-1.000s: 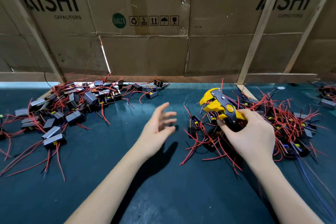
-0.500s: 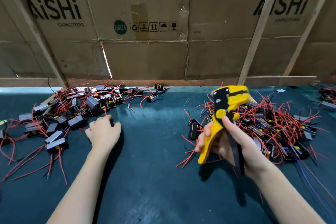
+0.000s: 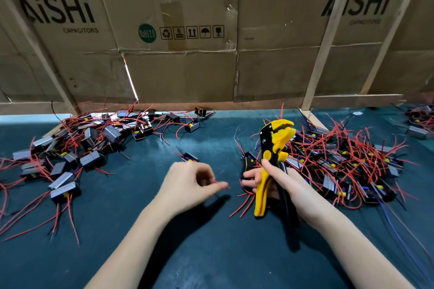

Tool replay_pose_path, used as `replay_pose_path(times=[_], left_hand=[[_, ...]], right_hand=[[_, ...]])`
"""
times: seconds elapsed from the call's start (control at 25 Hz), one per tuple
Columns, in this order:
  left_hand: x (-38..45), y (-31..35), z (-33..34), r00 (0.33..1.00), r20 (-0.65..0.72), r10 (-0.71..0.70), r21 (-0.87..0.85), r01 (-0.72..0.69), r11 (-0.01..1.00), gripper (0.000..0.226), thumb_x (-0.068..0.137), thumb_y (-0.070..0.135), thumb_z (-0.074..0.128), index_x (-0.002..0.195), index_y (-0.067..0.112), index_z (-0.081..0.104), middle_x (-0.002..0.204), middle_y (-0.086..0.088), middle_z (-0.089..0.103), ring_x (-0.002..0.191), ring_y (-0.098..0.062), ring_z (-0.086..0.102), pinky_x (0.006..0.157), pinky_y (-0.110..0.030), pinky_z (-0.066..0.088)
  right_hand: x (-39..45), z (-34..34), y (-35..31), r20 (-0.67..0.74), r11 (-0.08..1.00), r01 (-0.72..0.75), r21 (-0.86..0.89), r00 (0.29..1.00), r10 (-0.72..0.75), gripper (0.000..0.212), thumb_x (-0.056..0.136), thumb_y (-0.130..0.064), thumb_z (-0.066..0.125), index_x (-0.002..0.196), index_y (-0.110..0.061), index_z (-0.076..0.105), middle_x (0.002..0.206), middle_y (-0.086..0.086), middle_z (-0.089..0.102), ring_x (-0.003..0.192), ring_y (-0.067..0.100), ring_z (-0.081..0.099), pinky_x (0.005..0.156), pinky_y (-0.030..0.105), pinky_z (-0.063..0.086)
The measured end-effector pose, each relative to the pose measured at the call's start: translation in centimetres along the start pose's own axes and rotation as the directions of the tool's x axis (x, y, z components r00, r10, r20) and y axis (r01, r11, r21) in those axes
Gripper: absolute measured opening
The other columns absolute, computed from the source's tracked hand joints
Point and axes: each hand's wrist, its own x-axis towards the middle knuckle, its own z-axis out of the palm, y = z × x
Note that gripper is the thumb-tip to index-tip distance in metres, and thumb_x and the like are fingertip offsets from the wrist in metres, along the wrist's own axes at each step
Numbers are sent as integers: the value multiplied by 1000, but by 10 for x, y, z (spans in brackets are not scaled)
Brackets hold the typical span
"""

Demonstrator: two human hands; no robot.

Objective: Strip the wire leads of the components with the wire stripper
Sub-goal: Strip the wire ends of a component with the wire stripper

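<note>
Head view: we see our right hand [image 3: 285, 185] gripping the yellow-and-black wire stripper [image 3: 272, 159] upright over the dark green bench [image 3: 211, 253]. Our left hand [image 3: 187, 185] pinches a thin red wire lead [image 3: 223, 184]; its small black component [image 3: 189, 157] shows partly behind the blurred fingers [image 3: 211, 186].

You had even, moderate overhead light; soft arm shadows fell on surface [image 3: 211, 253]; left hand [image 3: 187, 185] slightly motion-blurred; wide-angle bending at edges.
</note>
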Motion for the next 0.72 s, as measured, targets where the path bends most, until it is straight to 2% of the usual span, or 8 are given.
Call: replay_pose_path(times=[0.12,0.2,0.28,0.36,0.4,0.52,0.6,0.72], left_hand=[[-5,14,-4,932,362,37,-422,128,898,57,75,72,60,69,15,69,49,-3,48,51,-11,42,55,-19,36],[-4,15,-9,944,329,13,-555,182,812,58,83,69,54,70,15,71,49,-5,39,48,-13,36,53,-16,34],[0,7,-6,993,64,-101,-481,119,868,43,88,54,63,68,17,67,53,0,49,51,-9,40,55,-18,34],[3,-3,1,972,-208,-110,-201,67,977,17,87,37,70,78,23,66,70,8,62,64,-6,49,65,-24,41],[2,-6,3,969,-235,-76,-87,57,995,9,87,34,71,89,25,68,84,9,63,79,-6,52,75,-27,44],[2,-14,15,984,-174,-26,45,34,998,22,89,35,68,110,27,70,110,5,52,108,-13,48,96,-30,40],[4,-12,17,976,-219,-15,24,21,1000,13,89,33,69,98,25,70,103,6,53,103,-12,50,90,-30,41],[4,-13,16,964,-265,-36,22,43,999,14,88,29,69,79,20,64,86,8,56,90,-12,52,79,-30,43]], right_hand=[[-5,0,-3,2,995,28,-97,1000,-28,50,81,-52,70,90,-2,69,102,10,74,100,23,71,83,38,59],[-8,-2,-5,40,986,38,-162,999,-32,41,79,-44,66,94,-5,69,97,9,75,98,22,72,76,32,59],[-9,-5,-6,92,978,58,-202,995,-40,36,80,-37,66,95,-4,68,96,11,75,96,24,72,78,33,58],[-11,-7,-8,133,975,68,-211,990,-41,31,80,-35,67,92,-7,64,98,13,74,96,23,72,81,31,56],[-12,-6,-9,152,975,69,-213,988,-37,31,80,-37,69,91,-8,63,99,13,74,97,21,71,82,29,55],[-12,-5,-6,161,973,51,-227,987,-14,45,73,-50,71,93,-11,65,106,14,72,103,26,67,88,36,53],[-7,-5,-3,132,979,14,-204,991,13,44,72,-54,70,93,-15,70,111,7,71,110,30,62,100,41,47],[8,-9,2,147,997,23,-80,989,-11,35,81,-39,67,88,-5,68,110,-2,70,102,20,65,100,43,45]])
